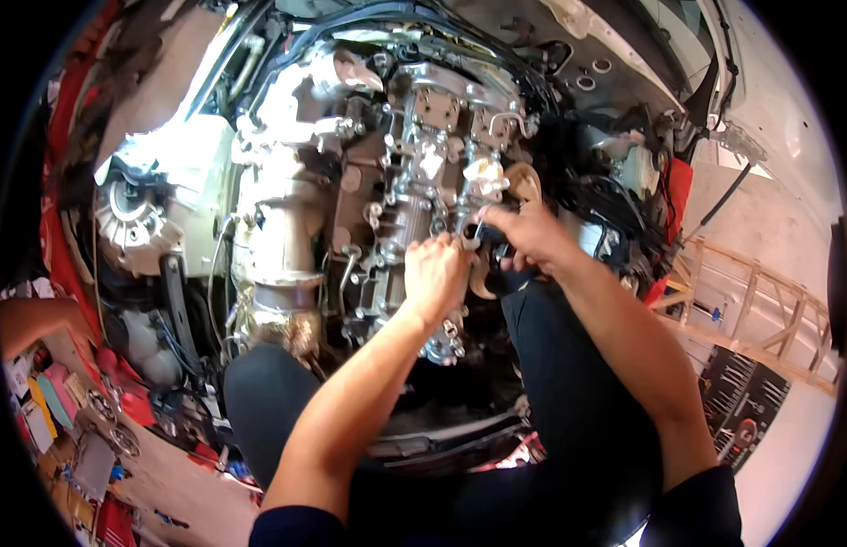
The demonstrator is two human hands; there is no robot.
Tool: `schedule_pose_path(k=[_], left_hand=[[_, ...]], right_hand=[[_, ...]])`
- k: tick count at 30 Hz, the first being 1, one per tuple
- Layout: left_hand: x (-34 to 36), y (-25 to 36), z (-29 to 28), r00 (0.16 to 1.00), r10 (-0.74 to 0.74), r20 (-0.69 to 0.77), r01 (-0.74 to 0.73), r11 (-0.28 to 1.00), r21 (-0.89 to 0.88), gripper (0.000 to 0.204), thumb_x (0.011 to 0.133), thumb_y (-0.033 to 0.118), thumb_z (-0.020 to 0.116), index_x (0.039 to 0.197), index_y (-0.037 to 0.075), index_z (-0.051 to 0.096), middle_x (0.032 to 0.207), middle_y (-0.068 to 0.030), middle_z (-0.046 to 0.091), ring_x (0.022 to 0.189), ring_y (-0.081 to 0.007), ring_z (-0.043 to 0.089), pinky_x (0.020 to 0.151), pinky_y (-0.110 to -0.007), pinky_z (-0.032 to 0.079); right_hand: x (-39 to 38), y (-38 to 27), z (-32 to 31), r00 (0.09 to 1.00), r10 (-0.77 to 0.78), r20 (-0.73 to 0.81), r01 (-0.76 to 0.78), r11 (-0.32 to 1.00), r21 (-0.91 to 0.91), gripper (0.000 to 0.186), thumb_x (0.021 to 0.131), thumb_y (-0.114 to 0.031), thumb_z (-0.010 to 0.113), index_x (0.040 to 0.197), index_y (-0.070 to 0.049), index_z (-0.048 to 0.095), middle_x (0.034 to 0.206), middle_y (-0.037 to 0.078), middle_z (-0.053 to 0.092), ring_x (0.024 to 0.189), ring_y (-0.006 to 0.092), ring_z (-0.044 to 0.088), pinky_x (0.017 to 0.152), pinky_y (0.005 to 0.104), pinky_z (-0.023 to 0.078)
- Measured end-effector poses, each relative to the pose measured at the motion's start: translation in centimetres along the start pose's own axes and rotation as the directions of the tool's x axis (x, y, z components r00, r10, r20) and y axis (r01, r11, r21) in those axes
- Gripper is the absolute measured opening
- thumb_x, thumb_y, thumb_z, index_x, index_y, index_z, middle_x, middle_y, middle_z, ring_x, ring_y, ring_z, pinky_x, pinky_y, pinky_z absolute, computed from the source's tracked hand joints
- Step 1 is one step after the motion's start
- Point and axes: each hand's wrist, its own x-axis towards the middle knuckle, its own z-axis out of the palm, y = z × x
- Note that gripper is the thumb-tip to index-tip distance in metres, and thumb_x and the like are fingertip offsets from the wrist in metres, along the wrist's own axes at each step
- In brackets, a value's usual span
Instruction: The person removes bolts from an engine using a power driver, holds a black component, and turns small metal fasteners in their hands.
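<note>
An engine's cylinder head (407,219) with bare metal camshaft parts lies open below me. My left hand (437,273) rests on its right side with fingers curled in. What those fingertips hold, if anything, is hidden. Close to its right, my right hand (537,239) is closed, the thumb pointing toward the left fingertips. A small dark item sits in its grip, too blurred to name. Tan curved parts (523,182) show just beyond the right hand.
My knees straddle the engine. A large metal exhaust part (291,242) stands left of the head; hoses and wiring (369,14) run behind. Another person's arm (41,324) reaches in at far left. At right are a wooden frame (756,305) and a dark tool tray (742,397).
</note>
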Motion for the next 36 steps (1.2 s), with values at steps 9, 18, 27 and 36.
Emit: schedule_pose_path(k=[9, 18, 27, 36], left_hand=[[0.2, 0.1, -4.2, 0.908, -0.410, 0.085, 0.413, 0.846, -0.336, 0.021, 0.088, 0.021, 0.060, 0.094, 0.004, 0.070, 0.082, -0.0152, 0.068, 0.069, -0.0305, 0.065, 0.065, -0.036, 0.051], [-1.1, -0.5, -10.0, 0.524, -0.445, 0.726, 0.536, -0.489, -0.688, 0.025, 0.094, 0.013, 0.046, 0.112, 0.000, 0.058, 0.082, -0.0021, 0.050, 0.073, -0.0137, 0.048, 0.067, -0.027, 0.043], [-3.8, -2.9, -14.5, 0.700, -0.451, 0.554, 0.460, -0.308, -0.833, 0.034, 0.096, 0.005, 0.044, 0.130, 0.001, 0.044, 0.095, -0.0047, 0.054, 0.071, -0.0086, 0.046, 0.061, -0.020, 0.039], [-4.8, -6.8, -13.9, 0.744, -0.631, 0.219, 0.438, 0.214, -0.873, 0.015, 0.101, 0.019, 0.046, 0.106, 0.006, 0.052, 0.085, -0.0070, 0.065, 0.059, -0.0042, 0.039, 0.052, -0.019, 0.033]], right_hand=[[1.2, 4.8, -4.0, 0.890, -0.200, 0.410, 0.214, 0.977, 0.012, 0.040, 0.085, -0.027, 0.071, 0.107, 0.002, 0.055, 0.095, 0.012, 0.067, 0.071, 0.0181, 0.070, 0.048, 0.0248, 0.051], [0.7, 5.8, -5.1, 0.757, -0.385, 0.529, 0.227, 0.913, 0.339, 0.052, 0.083, -0.006, 0.070, 0.129, -0.002, 0.044, 0.110, 0.011, 0.064, 0.101, 0.0221, 0.065, 0.075, 0.0325, 0.058], [-1.3, 4.6, -6.4, 0.716, -0.508, 0.478, 0.287, 0.839, 0.462, 0.051, 0.082, 0.004, 0.066, 0.130, -0.004, 0.047, 0.105, 0.004, 0.061, 0.089, 0.0159, 0.061, 0.083, 0.0338, 0.053], [-2.6, 6.5, -7.4, 0.734, -0.566, 0.376, 0.379, 0.800, 0.465, 0.054, 0.077, 0.006, 0.069, 0.127, -0.007, 0.054, 0.115, 0.001, 0.061, 0.105, 0.0142, 0.056, 0.093, 0.0295, 0.045]])
